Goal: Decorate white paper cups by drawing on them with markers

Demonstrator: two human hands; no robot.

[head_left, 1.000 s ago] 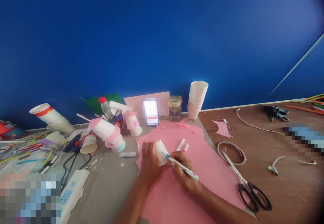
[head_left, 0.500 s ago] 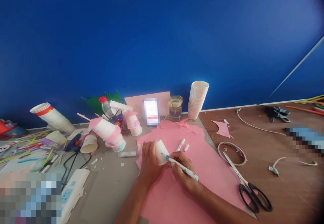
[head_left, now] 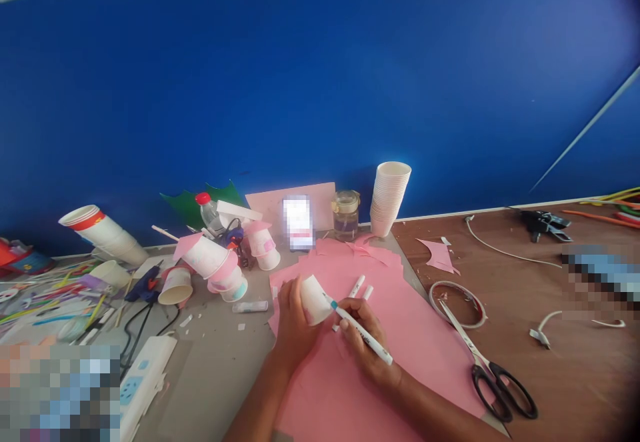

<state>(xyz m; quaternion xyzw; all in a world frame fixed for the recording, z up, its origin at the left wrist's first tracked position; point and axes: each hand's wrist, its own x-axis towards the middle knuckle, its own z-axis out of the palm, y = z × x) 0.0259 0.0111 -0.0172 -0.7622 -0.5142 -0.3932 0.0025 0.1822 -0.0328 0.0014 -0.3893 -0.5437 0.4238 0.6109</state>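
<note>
My left hand [head_left: 294, 315] is closed around a white paper cup [head_left: 315, 301] that lies tilted over pink paper [head_left: 345, 389]. Between the fingers of my right hand [head_left: 367, 339] is a white marker [head_left: 364, 335] with a blue-green tip end. Its tip is at the right side of the cup; whether it touches the surface I cannot tell. Just beyond my right hand another white marker [head_left: 357, 287] rests on the paper, beside a small white cap-like piece [head_left: 368, 293]. The far side of the cup and my left fingertips are hidden.
Scissors [head_left: 490, 369] lie across a tape roll [head_left: 457, 304] on the right. Behind stand a cup stack [head_left: 390, 199], a jar [head_left: 345, 215] and a lit phone [head_left: 299, 222]. Decorated cups [head_left: 213, 259], glue guns [head_left: 145, 283] and a power strip [head_left: 145, 382] are on the left.
The marker's tip has moved from the cup's middle towards its right edge. My left hand has turned the cup slightly, and both hands still hold their things.
</note>
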